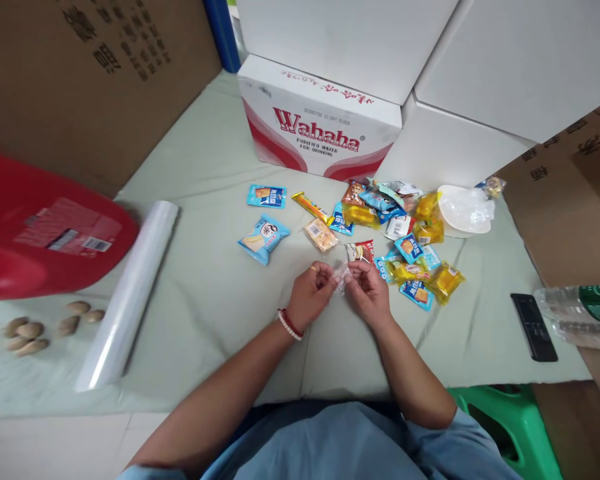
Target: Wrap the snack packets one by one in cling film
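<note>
Between my two hands is a small, crumpled piece of clear plastic (341,275), perhaps a bag or wrapper. My left hand (309,295) pinches one side of it, and my right hand (369,293) pinches the other. Just beyond the fingers lie a red and white snack packet (361,251) and a biscuit in clear wrapping (321,235). To the right of my right hand is a heap of blue and yellow snack packets (408,269). A light blue snack packet (265,239) rests farther left, below a flat blue packet (267,196). A yellow bar (312,208) lies near the biscuit.
Behind the snacks stands a Wahaba-style water carton (325,133) marked Wahaha. At right are a white bowl (455,212) holding clear plastic, a black phone (534,327) and bottles (575,313). Leftward lie a plastic roll (130,293), brown oval objects (30,330) and a red jug (50,227).
</note>
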The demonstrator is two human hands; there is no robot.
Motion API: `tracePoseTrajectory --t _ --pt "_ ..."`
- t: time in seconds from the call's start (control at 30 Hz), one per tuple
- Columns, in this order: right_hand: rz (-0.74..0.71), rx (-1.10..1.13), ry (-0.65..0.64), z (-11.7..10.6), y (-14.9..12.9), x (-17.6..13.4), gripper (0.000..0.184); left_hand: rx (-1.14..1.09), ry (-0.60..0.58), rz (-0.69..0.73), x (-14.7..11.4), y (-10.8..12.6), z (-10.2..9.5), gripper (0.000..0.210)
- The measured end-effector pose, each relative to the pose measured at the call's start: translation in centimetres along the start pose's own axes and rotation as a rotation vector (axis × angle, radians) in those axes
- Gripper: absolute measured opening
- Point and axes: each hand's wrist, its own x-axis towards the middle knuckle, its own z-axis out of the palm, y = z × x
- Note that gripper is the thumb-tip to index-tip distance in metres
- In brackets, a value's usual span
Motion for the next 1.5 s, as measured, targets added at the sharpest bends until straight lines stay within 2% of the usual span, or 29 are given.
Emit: tracePoseTrajectory --t 0.17,0.4,0.57,0.77,0.9,1.03,1.1,1.17,1.2,1.27,1.37,1.43,1.5 --pt "0.066 0.143 0.027 -0.4 0.1 0.5 0.034 -0.196 0.068 0.062 0.7 -0.3 -0.7 0.043" --pt "0.147 0.109 -0.001 -0.6 0.3 0.6 0.038 -0.134 0.053 0.139 0.4 -0.1 -0.4 0.044" --pt "0.200 0.228 -0.058 -1.0 0.9 0.5 0.033 -0.356 -0.003 -0.011 0.2 0.6 -0.6 0.051" --pt "0.171 0.215 -0.120 -1.5 1.0 0.3 0.031 -0.292 -0.214 -0.218 0.1 1.6 -1.5 0.057" --pt "0.175 0.252 -0.131 -1.5 1.0 0.2 0.030 -0.385 -0.239 -0.263 0.2 2.0 -1.8 0.060" --pt "0.159 0.181 -0.166 -1.5 1.2 0.2 0.030 -0.313 -0.310 -0.310 0.2 1.7 -1.8 0.054" --pt "0.056 0.035 -0.060 -1.3 0.9 0.2 0.029 -0.299 -0.260 -0.262 0.3 1.4 -1.6 0.054" --pt "-0.113 -0.138 0.086 -0.9 0.4 0.1 0.025 -0.285 -0.140 -0.176 0.4 0.9 -1.3 0.056" --pt "-0.192 -0.208 0.114 -0.7 0.1 0.1 0.024 -0.264 -0.080 -0.134 0.4 0.7 -1.1 0.057" --pt "-0.272 -0.300 0.060 -0.1 -0.3 -0.1 0.027 -0.202 -0.002 -0.069 0.4 0.3 -0.9 0.057" --pt "-0.234 -0.335 -0.047 0.4 -0.5 -0.3 0.024 -0.088 -0.011 -0.022 0.2 0.0 -0.9 0.053" --pt "-0.166 -0.252 -0.039 0.1 -0.4 -0.1 0.017 -0.037 -0.036 -0.006 0.2 0.1 -1.1 0.048" --pt "-0.079 -0.103 -0.026 -0.6 -0.3 0.2 0.018 -0.013 -0.071 -0.016 0.2 0.3 -1.5 0.041"
